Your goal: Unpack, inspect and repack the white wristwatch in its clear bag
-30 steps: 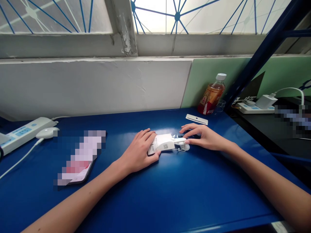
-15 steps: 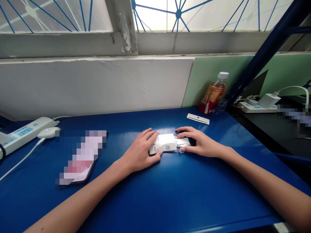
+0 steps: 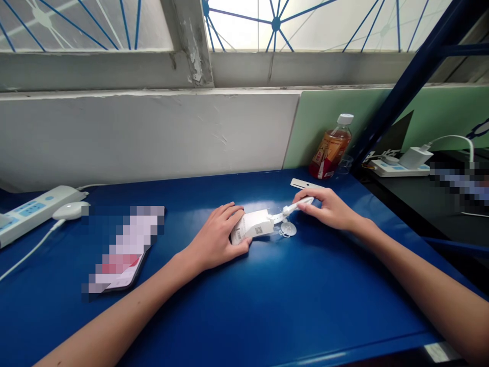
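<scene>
**Packet pinned at left, strip pinched at right: slip and snag risks**

Far left, at 9 o'clock from my work, a power strip [image 3: 34,210] and its white cable lie on the blue table [image 3: 267,311]. A phone [image 3: 122,255] lies nearer, at about 8 o'clock. Both are well apart from my hands, so they look low risk.

My left hand [image 3: 216,239] lies over the left end of the white packet [image 3: 254,226], which sits flat at the table's centre. My fingers [image 3: 229,213] are curled over the top and my thumb is against the near edge. It's a loose clamp, more pressing down than gripping.

A white strip [image 3: 294,207] runs out of the packet toward 2 o'clock. My right hand [image 3: 332,210] has its fingertips closed on the far end, pinched nearly shut. A round disc [image 3: 288,229] on a small chain lies just beside the packet's right end, under the strip. I can't tell whether it is attached.

Risks, as I judge them:
- The table looks slick, so if my left hand presses too lightly, a pull could drag the whole packet toward 3 o'clock.
- The pinch is narrow, so the strip could slip out or twist.
- The disc chain could snag.
- A flat white bar [image 3: 303,183] touches or nearly touches my right fingers at 12 o'clock, so it could get knocked.
- The bottle [image 3: 331,148] stands tilted at 1 o'clock, and a jerk that way could tip it.
</scene>
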A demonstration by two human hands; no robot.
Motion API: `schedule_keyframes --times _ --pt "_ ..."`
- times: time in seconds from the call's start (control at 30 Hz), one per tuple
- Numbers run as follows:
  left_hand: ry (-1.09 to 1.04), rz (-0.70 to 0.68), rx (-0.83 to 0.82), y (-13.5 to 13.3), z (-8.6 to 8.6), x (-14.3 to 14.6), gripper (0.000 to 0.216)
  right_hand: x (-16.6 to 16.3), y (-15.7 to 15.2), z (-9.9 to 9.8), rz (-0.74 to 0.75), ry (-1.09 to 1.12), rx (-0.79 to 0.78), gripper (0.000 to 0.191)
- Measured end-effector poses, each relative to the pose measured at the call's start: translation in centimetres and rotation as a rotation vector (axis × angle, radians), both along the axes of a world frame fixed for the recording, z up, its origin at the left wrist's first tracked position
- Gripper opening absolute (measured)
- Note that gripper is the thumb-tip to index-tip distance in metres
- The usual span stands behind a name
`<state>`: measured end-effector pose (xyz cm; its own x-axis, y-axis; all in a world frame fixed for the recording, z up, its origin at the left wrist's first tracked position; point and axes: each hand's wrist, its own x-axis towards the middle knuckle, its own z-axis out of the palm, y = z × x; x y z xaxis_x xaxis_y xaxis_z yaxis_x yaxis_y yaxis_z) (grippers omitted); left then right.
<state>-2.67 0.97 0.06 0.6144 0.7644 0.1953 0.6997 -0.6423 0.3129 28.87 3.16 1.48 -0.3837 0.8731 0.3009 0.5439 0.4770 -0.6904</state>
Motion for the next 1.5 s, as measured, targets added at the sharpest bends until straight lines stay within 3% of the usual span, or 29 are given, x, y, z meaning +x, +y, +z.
schedule_keyframes --times 0.17,0.3,0.4,0.63,0.73,0.83,0.97,1.07,1.13,1.2,1.3,1.5 --pt "-0.014 0.01 -0.017 0.0 0.0 -0.1 0.056 -0.1 0.8 -0.6 -0.211 0.577 -0.084 0.036" --pt "0.022 -0.001 -0.008 -0.1 0.0 -0.1 0.062 -0.6 0.8 0.0 -0.22 0.965 -0.368 0.047" --pt "0.061 0.0 -0.009 -0.3 0.0 -0.1 0.068 -1.2 0.3 0.5 -0.177 1.127 -0.56 0.044" --pt "0.081 -0.01 -0.045 -0.3 0.4 -0.1 0.073 -2.9 -1.3 0.8 -0.036 1.228 -0.745 0.031" --pt "0.016 0.001 -0.081 -0.7 1.3 0.6 0.064 -4.1 -1.8 1.4 -0.002 1.2 -0.778 0.03" --pt "-0.166 -0.11 -0.087 -1.8 2.9 2.1 0.048 -5.7 -2.0 2.3 0.085 1.136 -0.752 0.029" --pt "-0.436 -0.243 -0.357 -3.3 4.7 4.5 0.032 -8.3 -1.6 3.4 0.131 1.024 -0.704 0.032" --pt "-0.679 -0.168 -0.673 -3.5 5.1 5.8 0.035 -10.3 -0.7 4.0 0.161 0.936 -0.531 0.029" --pt "-0.875 -0.142 -0.912 -3.1 5.0 6.3 0.042 -11.3 0.1 4.2 0.221 1.0 -0.505 0.028" --pt "-1.034 -0.102 -1.122 -2.6 4.6 6.6 0.042 -11.9 0.7 4.3 0.348 1.122 -0.619 0.03" --pt "-1.21 -0.059 -1.26 -2.1 4.0 6.7 0.035 -12.0 1.2 4.1 0.538 1.202 -0.841 0.042" --pt "-1.144 -0.033 -1.36 -2.2 2.9 6.4 0.039 -11.1 1.2 2.5 0.516 1.16 -1.049 0.043"
